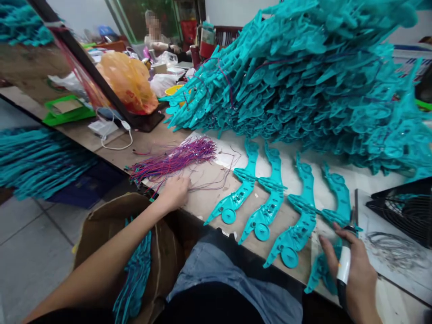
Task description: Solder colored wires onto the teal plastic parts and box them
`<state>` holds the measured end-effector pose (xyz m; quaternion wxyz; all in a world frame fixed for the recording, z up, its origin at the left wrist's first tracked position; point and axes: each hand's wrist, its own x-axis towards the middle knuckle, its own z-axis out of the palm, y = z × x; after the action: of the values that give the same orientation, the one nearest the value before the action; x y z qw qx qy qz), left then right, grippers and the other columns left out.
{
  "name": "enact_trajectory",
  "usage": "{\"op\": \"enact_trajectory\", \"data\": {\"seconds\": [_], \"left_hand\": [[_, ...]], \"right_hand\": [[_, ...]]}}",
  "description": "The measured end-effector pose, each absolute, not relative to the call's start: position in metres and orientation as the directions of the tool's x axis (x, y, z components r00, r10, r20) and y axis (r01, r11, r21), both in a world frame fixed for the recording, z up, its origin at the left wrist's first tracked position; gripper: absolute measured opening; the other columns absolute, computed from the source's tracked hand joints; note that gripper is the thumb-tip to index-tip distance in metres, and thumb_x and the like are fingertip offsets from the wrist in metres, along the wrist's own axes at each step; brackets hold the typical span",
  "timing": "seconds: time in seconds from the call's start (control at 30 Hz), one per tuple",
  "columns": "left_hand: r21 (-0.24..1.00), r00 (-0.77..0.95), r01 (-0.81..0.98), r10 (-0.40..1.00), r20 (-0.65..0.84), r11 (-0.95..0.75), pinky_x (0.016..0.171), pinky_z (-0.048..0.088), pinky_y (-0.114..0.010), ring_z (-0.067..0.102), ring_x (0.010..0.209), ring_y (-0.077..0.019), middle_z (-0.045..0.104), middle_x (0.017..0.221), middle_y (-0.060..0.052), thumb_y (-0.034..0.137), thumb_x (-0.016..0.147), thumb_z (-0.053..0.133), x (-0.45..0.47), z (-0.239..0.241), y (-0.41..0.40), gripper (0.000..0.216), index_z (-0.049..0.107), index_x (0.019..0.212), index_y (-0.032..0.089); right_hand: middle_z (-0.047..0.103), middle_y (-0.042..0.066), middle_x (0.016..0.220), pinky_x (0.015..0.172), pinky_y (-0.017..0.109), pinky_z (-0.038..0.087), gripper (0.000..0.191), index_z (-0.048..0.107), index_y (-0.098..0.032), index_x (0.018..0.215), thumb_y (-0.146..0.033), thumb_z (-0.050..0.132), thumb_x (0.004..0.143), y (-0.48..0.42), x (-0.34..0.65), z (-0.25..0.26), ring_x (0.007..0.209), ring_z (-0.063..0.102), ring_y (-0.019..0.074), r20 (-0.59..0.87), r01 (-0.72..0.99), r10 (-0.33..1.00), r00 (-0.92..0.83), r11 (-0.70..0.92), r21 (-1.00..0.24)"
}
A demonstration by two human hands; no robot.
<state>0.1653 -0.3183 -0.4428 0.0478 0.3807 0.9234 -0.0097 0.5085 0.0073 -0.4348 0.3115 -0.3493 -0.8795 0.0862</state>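
Left hand (175, 192) is down on the worktable (209, 200), left of the row of four teal plastic parts (266, 211), fingers curled at the near end of the purple and red wire bundle (172, 161). Whether it pinches a strand, I cannot tell. Right hand (357, 270) sits at the row's right end, clamped round a white-handled tool (344, 265), tip up over the last part. Behind the row looms a huge heap of teal parts (303, 76). Left of the row and below the table edge is a cardboard box (111, 216).
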Motion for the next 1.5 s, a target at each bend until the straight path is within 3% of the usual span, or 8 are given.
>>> {"op": "enact_trajectory", "data": {"seconds": [0.13, 0.3, 0.37, 0.6, 0.83, 1.1, 1.33, 1.5], "left_hand": [[0.110, -0.739, 0.658, 0.667, -0.096, 0.745, 0.084, 0.044, -0.040, 0.060, 0.096, -0.0304, 0.066, 0.096, -0.021, 0.009, 0.075, 0.046, 0.157, -0.440, -0.302, 0.026, 0.063, 0.095, 0.008], [0.834, -0.759, 0.185, 0.615, -0.215, 0.520, 0.064, 0.047, -0.030, 0.060, 0.067, -0.0177, 0.062, 0.075, -0.006, 0.016, 0.074, 0.046, 0.160, -0.427, -0.287, 0.009, 0.054, 0.080, 0.016], [0.953, -0.707, -0.070, 0.659, -0.256, 0.296, 0.057, 0.044, -0.025, 0.056, 0.059, -0.0129, 0.061, 0.072, -0.003, 0.019, 0.072, 0.051, 0.167, -0.418, -0.280, 0.008, 0.052, 0.080, 0.016], [0.964, -0.634, -0.262, 0.760, -0.143, -0.037, 0.046, 0.025, -0.018, 0.042, 0.048, -0.0061, 0.057, 0.064, 0.004, 0.029, 0.080, 0.063, 0.183, -0.390, -0.264, 0.048, 0.047, 0.125, 0.019], [0.953, -0.580, -0.283, 0.811, -0.078, -0.110, 0.057, 0.041, -0.023, 0.055, 0.063, -0.0106, 0.062, 0.073, -0.004, 0.039, 0.077, 0.071, 0.181, -0.378, -0.263, 0.036, 0.069, 0.101, 0.012], [0.964, -0.452, -0.212, 0.858, -0.242, 0.159, 0.048, 0.022, -0.021, 0.035, 0.054, -0.0072, 0.053, 0.064, -0.001, 0.042, 0.075, 0.070, 0.174, -0.369, -0.282, 0.040, 0.075, 0.100, 0.012], [0.964, -0.468, 0.094, 0.866, -0.177, 0.248, 0.054, 0.032, -0.021, 0.042, 0.061, -0.0124, 0.049, 0.058, 0.000, 0.041, 0.079, 0.062, 0.176, -0.389, -0.272, 0.030, 0.077, 0.090, 0.018], [0.959, -0.435, -0.102, 0.855, -0.283, 0.266, 0.047, 0.022, -0.021, 0.032, 0.052, -0.0092, 0.040, 0.056, 0.004, 0.046, 0.076, 0.061, 0.178, -0.420, -0.237, 0.046, 0.074, 0.101, 0.011]], "right_hand": [[0.065, 0.006, 0.123, 0.096, 0.050, 0.051, 0.045, 0.053, -0.032, 0.123, -0.054, 0.058, 0.084, 0.001, 0.494, -0.415, 0.115, 0.060, 0.0333, 0.608, 0.473, 0.571, -0.552, 0.815, -0.337], [0.069, 0.007, 0.116, 0.101, 0.051, 0.048, 0.036, 0.055, -0.025, 0.118, -0.043, 0.059, 0.087, -0.010, 0.471, -0.394, 0.116, 0.060, 0.0313, 0.707, 0.306, 0.375, -0.599, 0.924, -0.230], [0.069, 0.009, 0.114, 0.101, 0.050, 0.047, 0.031, 0.055, -0.023, 0.114, -0.039, 0.061, 0.087, -0.019, 0.453, -0.386, 0.114, 0.061, 0.0301, 0.712, 0.220, 0.308, -0.631, 0.951, -0.217], [0.063, 0.009, 0.124, 0.101, 0.043, 0.048, 0.028, 0.051, -0.025, 0.110, -0.024, 0.063, 0.085, -0.050, 0.359, -0.372, 0.124, 0.053, 0.0243, 0.622, -0.160, 0.075, -0.779, 0.936, -0.314], [0.053, 0.010, 0.136, 0.105, 0.043, 0.041, 0.048, 0.047, -0.024, 0.113, -0.032, 0.074, 0.074, -0.059, 0.260, -0.389, 0.129, 0.046, 0.0259, 0.501, -0.349, -0.066, -0.863, 0.796, -0.495], [0.064, -0.002, 0.077, 0.068, 0.024, 0.047, 0.027, 0.049, -0.022, 0.102, -0.016, 0.053, 0.076, -0.043, 0.226, -0.404, 0.068, 0.061, 0.0129, 0.372, -0.157, 0.164, -0.913, 0.701, -0.695], [0.063, 0.002, 0.092, 0.083, 0.028, 0.047, 0.027, 0.053, -0.024, 0.101, -0.011, 0.048, 0.077, -0.014, 0.233, -0.367, 0.087, 0.061, 0.0166, 0.594, -0.223, 0.089, -0.800, 0.874, -0.431], [0.063, 0.009, 0.106, 0.087, 0.035, 0.047, 0.043, 0.055, -0.020, 0.105, -0.003, 0.050, 0.067, 0.008, 0.236, -0.385, 0.100, 0.058, 0.0235, 0.342, -0.128, 0.006, -0.940, 0.921, -0.369]]}}
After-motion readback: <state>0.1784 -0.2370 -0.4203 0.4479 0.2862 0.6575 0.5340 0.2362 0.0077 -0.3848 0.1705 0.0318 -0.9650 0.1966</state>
